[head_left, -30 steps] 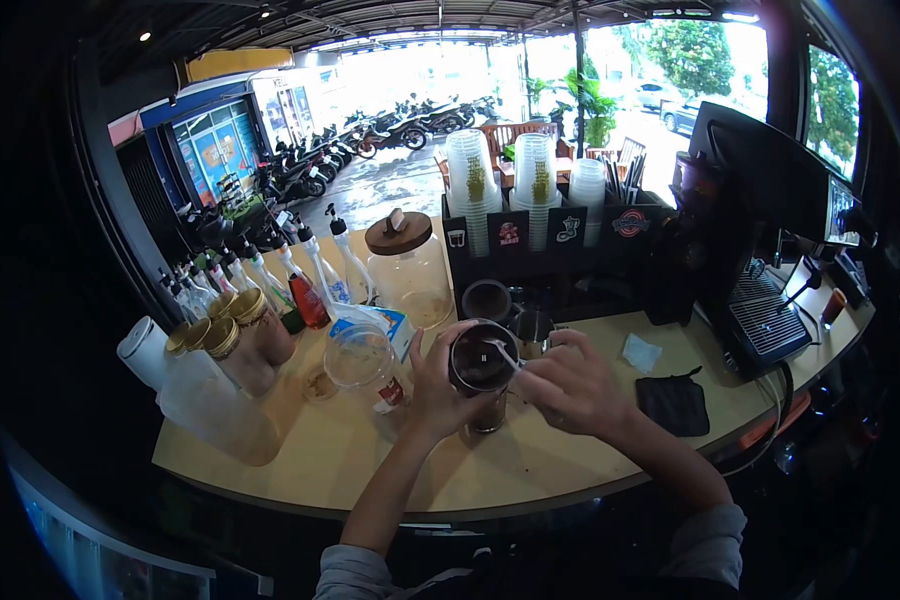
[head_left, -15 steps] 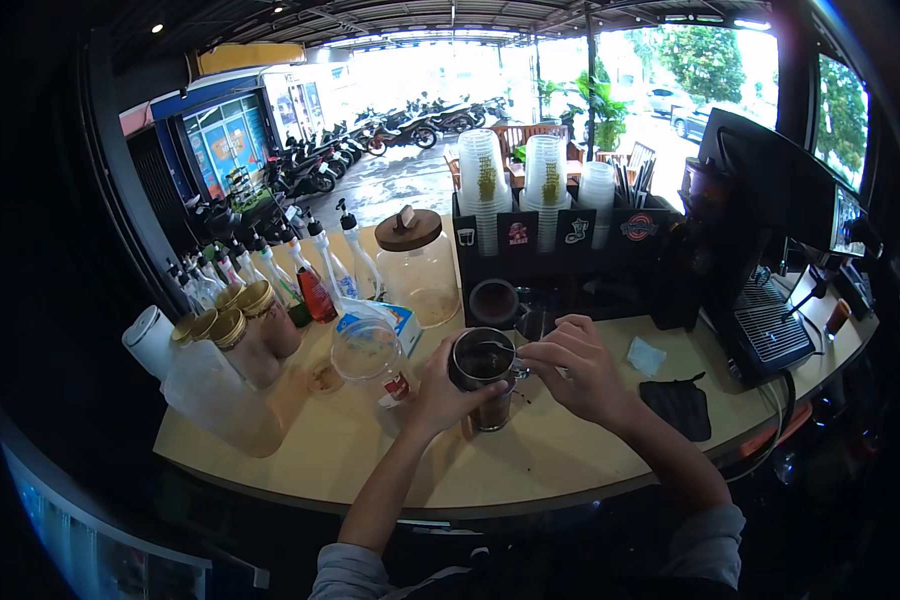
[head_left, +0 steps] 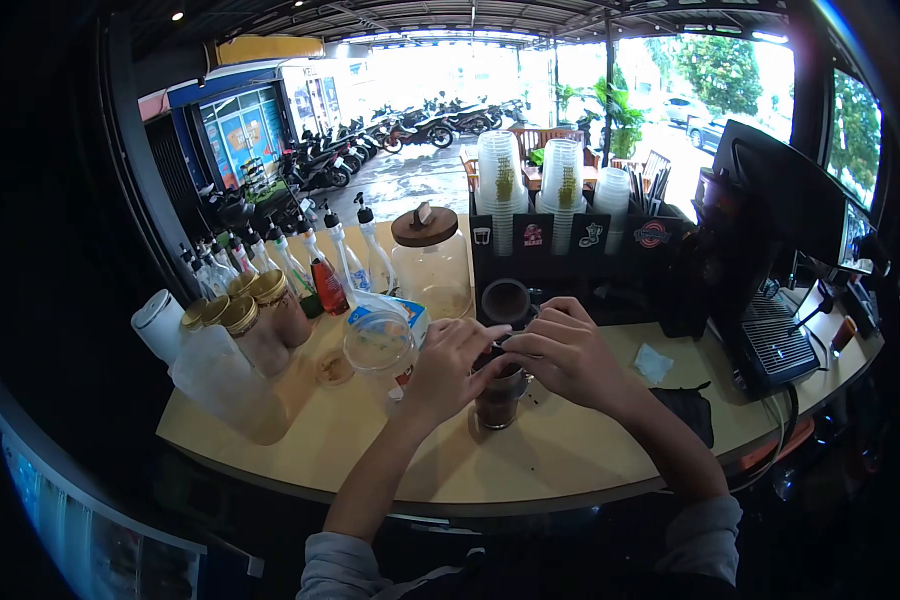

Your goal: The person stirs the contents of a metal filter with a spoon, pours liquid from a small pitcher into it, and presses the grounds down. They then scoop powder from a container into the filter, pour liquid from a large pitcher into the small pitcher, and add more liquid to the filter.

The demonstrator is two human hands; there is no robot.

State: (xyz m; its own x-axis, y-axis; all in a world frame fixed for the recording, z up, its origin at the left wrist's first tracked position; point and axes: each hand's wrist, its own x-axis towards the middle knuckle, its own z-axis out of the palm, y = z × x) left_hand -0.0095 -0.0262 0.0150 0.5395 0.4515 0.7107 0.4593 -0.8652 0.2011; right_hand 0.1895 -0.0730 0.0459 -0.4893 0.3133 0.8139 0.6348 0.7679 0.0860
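A glass with dark contents [head_left: 497,404] stands on the light wooden counter [head_left: 440,470]. Over its rim my left hand [head_left: 451,370] and my right hand [head_left: 562,355] come together, fingertips pinched on a thin light piece that is too small to name. The hands hide most of the glass's top. Left of my left hand is a clear plastic cup [head_left: 378,350], beside a blue and white box [head_left: 417,312]. A dark round container [head_left: 505,300] sits behind the hands.
Pump bottles [head_left: 327,285], lidded jars [head_left: 275,305] and a translucent pitcher [head_left: 220,385] stand at the left. A large jar [head_left: 432,270] and cup stacks [head_left: 501,190] are behind. At the right are a tissue [head_left: 653,363], a black cloth [head_left: 682,408] and a coffee machine [head_left: 778,345].
My left hand has let go of the glass's side and risen to meet my right hand above the rim. The view has shifted slightly, moving the scene to the right.
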